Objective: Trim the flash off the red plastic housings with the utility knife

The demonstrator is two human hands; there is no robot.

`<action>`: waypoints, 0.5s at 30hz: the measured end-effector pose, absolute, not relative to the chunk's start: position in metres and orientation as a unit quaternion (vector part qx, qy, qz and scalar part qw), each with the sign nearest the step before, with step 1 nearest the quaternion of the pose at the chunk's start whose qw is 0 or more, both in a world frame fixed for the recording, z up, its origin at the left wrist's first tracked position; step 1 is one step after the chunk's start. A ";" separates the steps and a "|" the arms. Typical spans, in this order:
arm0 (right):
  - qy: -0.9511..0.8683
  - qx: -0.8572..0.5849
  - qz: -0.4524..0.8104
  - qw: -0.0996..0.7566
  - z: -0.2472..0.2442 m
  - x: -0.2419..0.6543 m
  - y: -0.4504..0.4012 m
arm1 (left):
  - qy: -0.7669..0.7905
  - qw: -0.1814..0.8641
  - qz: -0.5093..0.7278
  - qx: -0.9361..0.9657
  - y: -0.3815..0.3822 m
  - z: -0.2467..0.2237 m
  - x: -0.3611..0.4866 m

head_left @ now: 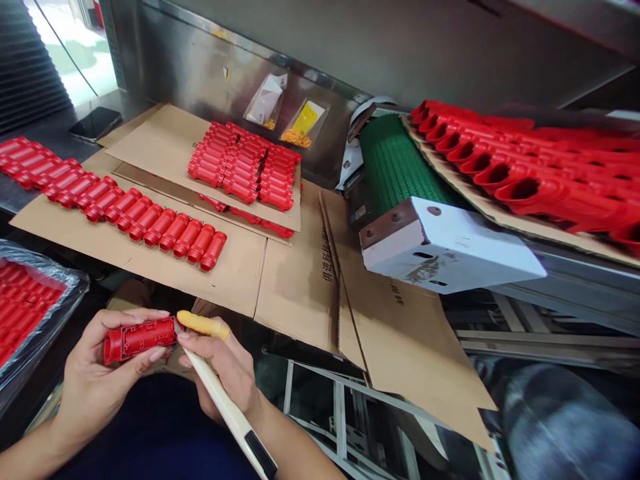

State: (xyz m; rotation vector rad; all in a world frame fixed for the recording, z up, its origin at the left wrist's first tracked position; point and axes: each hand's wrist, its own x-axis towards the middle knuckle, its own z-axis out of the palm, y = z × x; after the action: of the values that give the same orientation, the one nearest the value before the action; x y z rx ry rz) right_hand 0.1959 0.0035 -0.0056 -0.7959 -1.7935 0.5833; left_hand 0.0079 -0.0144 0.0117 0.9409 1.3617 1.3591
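My left hand [95,363] is closed round a red plastic housing [146,339], its inner side with ribs and cut-outs facing up. At the housing's right end is my right hand [225,367], which grips a long cream-handled tool [220,393] with a black patch near its rear end. The tool's working tip is too small to make out at the housing's edge. A yellow finger cot [203,324] covers the right index finger. Beyond both hands, a row of red housings [160,227] lies on flat cardboard [240,273].
More red housings [245,163] lie on stacked cardboard at the back. To the left are a lined bin [75,283] of red parts and a phone [95,125]. A green conveyor belt [400,160] at right bears a sheet of red housings [545,193]. Small bags [305,123] lie behind.
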 end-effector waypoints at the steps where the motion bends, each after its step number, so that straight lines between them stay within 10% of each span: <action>1: -0.757 -0.328 0.243 0.510 -0.006 0.197 0.004 | 0.563 0.493 0.553 0.365 -0.014 0.012 0.008; 15: -0.468 -0.454 0.482 0.585 -0.007 0.229 0.013 | 0.503 0.639 0.535 0.228 -0.005 0.013 0.010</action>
State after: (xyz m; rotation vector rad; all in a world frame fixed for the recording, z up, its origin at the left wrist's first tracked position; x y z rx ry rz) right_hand 0.2288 0.0130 -0.0065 -1.0601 -1.0928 1.1248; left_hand 0.0099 -0.0054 0.0131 0.5211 1.1474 1.2199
